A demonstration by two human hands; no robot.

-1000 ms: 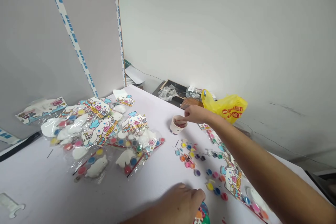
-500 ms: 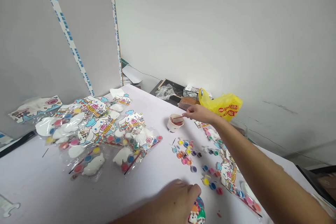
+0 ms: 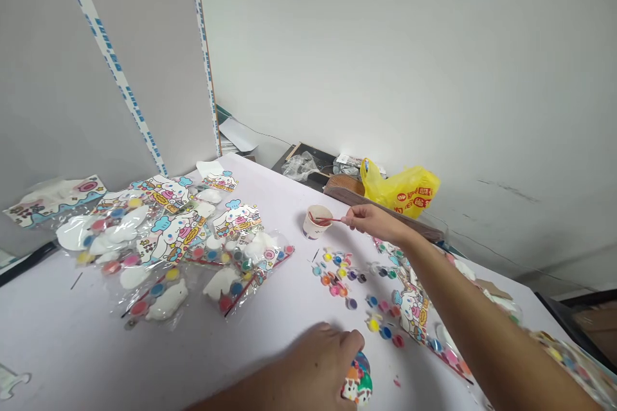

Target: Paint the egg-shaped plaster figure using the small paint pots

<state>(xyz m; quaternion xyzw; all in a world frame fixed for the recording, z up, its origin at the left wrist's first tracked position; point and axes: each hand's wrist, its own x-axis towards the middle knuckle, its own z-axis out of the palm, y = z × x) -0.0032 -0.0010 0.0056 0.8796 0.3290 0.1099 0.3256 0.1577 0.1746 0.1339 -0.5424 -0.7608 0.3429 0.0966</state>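
- A bare lane is being left on the white table (image 3: 289,295) between the bagged craft kits (image 3: 168,244) and the loose paint pots (image 3: 340,276).
- The far left is being walled off by the upright board (image 3: 159,64).
- The mouth of the paper cup (image 3: 315,223) is being crossed by the paintbrush (image 3: 331,220) pinched in the right hand (image 3: 373,221).

White worktop (image 3: 72,347) bearing bagged craft kits (image 3: 173,237), loose paint pots (image 3: 340,273) and a paper cup (image 3: 314,223).
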